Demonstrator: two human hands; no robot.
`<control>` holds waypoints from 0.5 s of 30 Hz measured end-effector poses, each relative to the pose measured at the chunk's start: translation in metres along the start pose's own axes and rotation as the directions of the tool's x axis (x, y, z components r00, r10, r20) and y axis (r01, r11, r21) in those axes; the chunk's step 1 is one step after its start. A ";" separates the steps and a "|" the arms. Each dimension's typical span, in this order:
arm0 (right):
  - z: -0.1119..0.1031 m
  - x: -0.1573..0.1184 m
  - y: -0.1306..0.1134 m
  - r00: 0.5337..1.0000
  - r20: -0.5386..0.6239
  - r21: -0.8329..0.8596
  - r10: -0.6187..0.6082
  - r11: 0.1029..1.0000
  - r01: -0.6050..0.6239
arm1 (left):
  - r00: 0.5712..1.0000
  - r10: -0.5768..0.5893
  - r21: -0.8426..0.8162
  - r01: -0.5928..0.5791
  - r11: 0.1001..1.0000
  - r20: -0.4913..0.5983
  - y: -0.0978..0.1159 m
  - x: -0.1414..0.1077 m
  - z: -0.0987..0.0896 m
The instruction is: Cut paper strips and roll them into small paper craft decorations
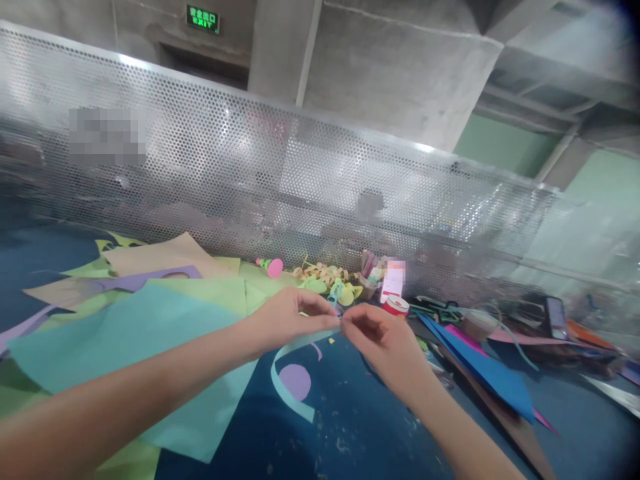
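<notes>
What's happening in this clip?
A person's left hand and right hand meet at the fingertips over a blue table, at one end of a light blue strip. The strip curls down around a purple disc. Large teal sheets lie to the left, a red and white roll sits just behind the right hand, and a mesh screen stands at the back.

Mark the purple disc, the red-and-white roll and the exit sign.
Purple disc (pixel 295 383): head view, middle of its flat face.
Red-and-white roll (pixel 396 305): head view, upper part.
Exit sign (pixel 203 19): head view, middle of its lit front.
</notes>
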State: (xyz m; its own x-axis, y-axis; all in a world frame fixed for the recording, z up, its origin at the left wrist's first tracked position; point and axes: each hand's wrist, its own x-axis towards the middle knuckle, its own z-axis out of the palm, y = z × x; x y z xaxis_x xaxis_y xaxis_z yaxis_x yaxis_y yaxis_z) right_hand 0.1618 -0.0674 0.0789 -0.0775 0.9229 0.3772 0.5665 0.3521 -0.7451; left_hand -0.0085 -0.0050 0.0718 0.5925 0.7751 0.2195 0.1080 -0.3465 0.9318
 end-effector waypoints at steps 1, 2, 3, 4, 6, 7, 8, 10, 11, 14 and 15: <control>0.000 0.000 0.000 1.000 0.013 0.003 0.005 1.000 -0.005 | 1.000 -0.008 -0.035 0.009 0.999 0.016 -0.001 0.000 -0.001; -0.001 0.000 0.000 1.000 0.026 0.009 0.014 1.000 -0.015 | 1.000 -0.017 -0.071 0.019 0.997 0.027 -0.002 0.001 -0.002; -0.001 0.001 0.000 0.999 0.042 0.023 0.028 0.999 -0.029 | 0.999 -0.025 -0.105 0.029 0.994 0.033 -0.002 0.001 -0.003; 0.000 0.001 0.000 0.997 0.060 0.045 0.045 0.998 -0.048 | 0.999 -0.035 -0.135 0.039 0.990 0.036 -0.003 0.001 -0.004; 0.000 0.002 0.001 0.992 0.102 0.099 0.080 0.991 -0.091 | 0.997 -0.064 -0.183 0.071 0.981 0.039 -0.003 0.001 -0.004; 0.001 0.003 0.001 0.988 0.119 0.118 0.095 0.987 -0.109 | 0.995 -0.087 -0.203 0.094 0.975 0.047 -0.003 0.001 -0.004; 0.001 0.003 0.002 0.986 0.132 0.128 0.107 0.984 -0.124 | 0.992 -0.110 -0.220 0.120 0.968 0.057 -0.003 0.001 -0.004; 0.002 0.004 0.004 0.982 0.142 0.122 0.128 0.982 -0.146 | 0.985 -0.152 -0.243 0.168 0.955 0.085 -0.002 0.001 -0.004; 0.002 0.004 0.004 0.980 0.143 0.115 0.136 0.982 -0.153 | 0.981 -0.168 -0.250 0.188 0.950 0.100 -0.002 0.002 -0.004; 0.002 0.004 0.007 0.981 0.149 0.118 0.125 0.983 -0.143 | 0.974 -0.198 -0.273 0.222 0.936 0.115 0.000 0.002 -0.005; 0.002 0.003 0.008 0.986 0.132 0.124 0.104 0.985 -0.121 | 0.972 -0.208 -0.287 0.231 0.930 0.108 0.000 0.003 -0.005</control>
State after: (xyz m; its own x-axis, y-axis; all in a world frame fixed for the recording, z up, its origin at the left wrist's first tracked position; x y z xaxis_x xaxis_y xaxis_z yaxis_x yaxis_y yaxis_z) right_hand 0.1642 -0.0611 0.0727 -0.1254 0.9670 0.2219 0.4656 0.2548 -0.8475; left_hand -0.0110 -0.0004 0.0741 0.6395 0.7687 -0.0117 0.0081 0.0084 0.9999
